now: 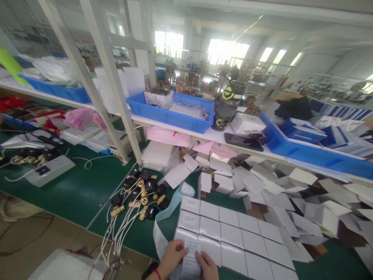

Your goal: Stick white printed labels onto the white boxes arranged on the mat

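My left hand (171, 257) and my right hand (208, 265) are at the bottom edge, both pinching a small white printed label (191, 256) over the nearest box. Several closed white boxes (233, 237) lie in tidy rows on the green table (72, 194); a few at the left carry labels. A long strip of label backing paper (163, 225) curls from the boxes to my left hand. A red band shows on my left wrist.
Brass valves with black heads and white cables (140, 194) lie left of the boxes. Loose white boxes (291, 190) are heaped at the right. Blue bins (171, 112) and a phone (243, 140) sit on the white shelf. People stand far back.
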